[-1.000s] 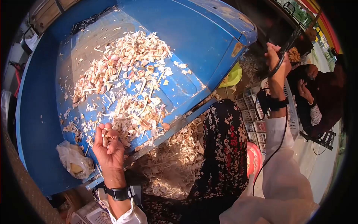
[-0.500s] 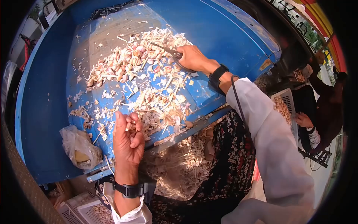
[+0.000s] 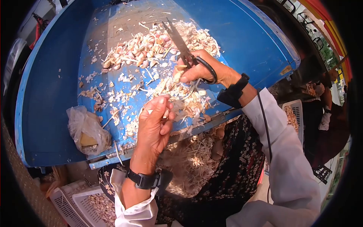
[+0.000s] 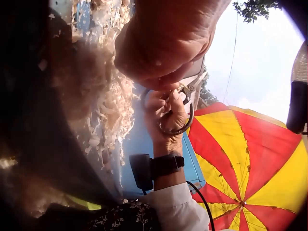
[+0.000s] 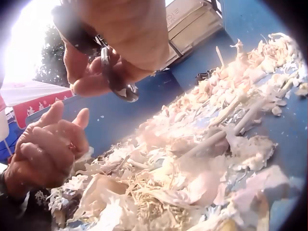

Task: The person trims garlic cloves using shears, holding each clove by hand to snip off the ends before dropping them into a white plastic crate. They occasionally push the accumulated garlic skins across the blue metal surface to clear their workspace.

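Note:
In the head view my left hand (image 3: 153,126) is palm up with curled fingers, holding small garlic cloves (image 3: 165,113) over the peel heap's near edge. My right hand (image 3: 213,70) grips dark scissors (image 3: 178,41), blades pointing up and away over the garlic pile (image 3: 140,49). A pale piece (image 3: 181,67) lies at its fingertips. The right wrist view has the curled left hand (image 5: 48,151) below and left of the right hand (image 5: 127,36) and the scissor handle (image 5: 113,79). Beyond the left hand (image 4: 166,45), the left wrist view shows the right hand (image 4: 166,115).
Loose skins and stalks cover part of the blue truck bed (image 3: 242,45). A plastic bag (image 3: 89,132) sits at its near left. Peelings (image 3: 193,166) lie below its edge. White crates (image 3: 85,196) stand at lower left. At right, another person sits by a basket (image 3: 298,113).
My right hand swung in from the far right with the scissors, over the pile, then came nearer my left hand. The left hand shifted right and up in view. The pale piece now shows at the right fingertips.

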Demonstrator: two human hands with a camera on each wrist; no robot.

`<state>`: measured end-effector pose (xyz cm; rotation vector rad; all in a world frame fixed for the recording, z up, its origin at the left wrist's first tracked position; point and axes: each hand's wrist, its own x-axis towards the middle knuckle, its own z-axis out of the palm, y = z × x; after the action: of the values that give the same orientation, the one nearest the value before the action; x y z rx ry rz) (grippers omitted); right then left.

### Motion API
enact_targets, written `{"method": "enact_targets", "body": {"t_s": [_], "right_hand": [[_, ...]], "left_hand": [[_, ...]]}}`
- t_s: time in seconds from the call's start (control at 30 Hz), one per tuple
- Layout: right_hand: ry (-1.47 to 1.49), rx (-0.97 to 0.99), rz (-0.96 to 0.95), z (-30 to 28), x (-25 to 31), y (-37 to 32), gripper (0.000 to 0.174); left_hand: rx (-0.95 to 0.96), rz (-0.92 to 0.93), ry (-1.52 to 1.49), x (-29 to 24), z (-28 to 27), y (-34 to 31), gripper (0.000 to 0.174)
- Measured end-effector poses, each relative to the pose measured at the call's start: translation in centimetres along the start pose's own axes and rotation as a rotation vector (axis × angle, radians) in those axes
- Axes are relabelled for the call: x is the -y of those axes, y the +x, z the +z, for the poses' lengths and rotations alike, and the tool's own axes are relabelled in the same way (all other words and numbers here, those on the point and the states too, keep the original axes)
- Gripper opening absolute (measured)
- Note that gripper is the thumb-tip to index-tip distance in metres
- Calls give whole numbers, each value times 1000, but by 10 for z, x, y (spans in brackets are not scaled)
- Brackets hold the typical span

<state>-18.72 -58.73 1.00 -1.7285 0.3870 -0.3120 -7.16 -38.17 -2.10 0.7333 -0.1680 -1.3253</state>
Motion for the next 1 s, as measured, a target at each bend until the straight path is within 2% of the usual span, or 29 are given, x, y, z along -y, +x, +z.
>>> {"method": "enact_targets", "body": {"t_s": [0.13, 0.2, 0.27, 0.3, 0.33, 0.37, 0.4, 0.57, 0.63, 0.67, 0.7, 0.77, 0.8, 0.83, 0.9, 1.0], "right_hand": [[79, -81, 118, 40, 26, -14, 25], [-38, -37, 89, 51, 23, -19, 21], [-120, -43, 19, 54, 16, -18, 23], [-160, -41, -2, 55, 17, -18, 23], [-200, -40, -22, 56, 20, -19, 24], [-167, -49, 58, 56, 25, -22, 23], [-103, -62, 37, 58, 24, -23, 23], [250, -59, 103, 58, 23, -21, 22], [332, -27, 159, 54, 22, -21, 23], [412, 11, 217, 53, 23, -20, 24], [423, -11, 260, 56, 25, -21, 25], [391, 20, 240, 57, 27, -20, 25], [362, 15, 236, 58, 26, -19, 25], [361, 18, 236, 57, 27, -19, 25], [186, -24, 206, 57, 33, -19, 25], [-126, -68, 80, 56, 19, -14, 27]], "left_hand": [[-64, 185, 254, 7, 5, 0, 35], [-94, 217, 293, 7, 8, 0, 33], [-143, 282, 521, 12, 1, 4, 28], [-140, 378, 621, 15, -3, 8, 24], [-142, 376, 622, 17, -6, 10, 24], [-131, 444, 635, 19, -8, 11, 24], [-119, 512, 647, 19, -8, 12, 25], [-114, 508, 411, 18, 2, 8, 23], [-61, 347, 188, 12, 7, 4, 25], [1, 331, 120, 13, 4, 6, 25], [1, 334, 125, 13, 2, 7, 25], [-9, 243, -139, 12, -2, 10, 22], [-22, 237, -178, 12, -5, 12, 19], [-23, 240, -178, 12, -7, 13, 19], [-113, 254, -14, 13, -7, 14, 18], [-104, 249, 246, 15, -1, 12, 23]]}}
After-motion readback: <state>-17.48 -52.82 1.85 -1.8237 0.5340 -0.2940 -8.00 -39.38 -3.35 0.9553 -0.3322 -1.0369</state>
